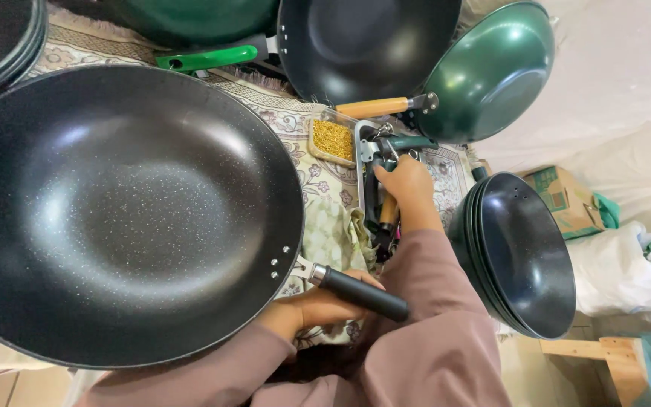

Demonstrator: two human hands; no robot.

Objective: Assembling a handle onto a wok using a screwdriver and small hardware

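A large black speckled wok (122, 211) fills the left of the view. Its black handle (362, 292) points right and rests in my left hand (318, 307), which grips it from below. My right hand (408, 187) reaches forward and is closed around a dark green power tool (393, 147) with an orange-brown grip, lying on a patterned cloth (295, 120). Just left of the tool sits a small clear box of brass-coloured screws (332, 140).
A stack of black woks (521, 252) stands on edge at the right. Farther back lie a green wok with a wooden handle (491, 71), a black wok (363, 41) and a green-handled one (205, 57). A cardboard box (566, 197) and white bags (619, 271) lie at the right.
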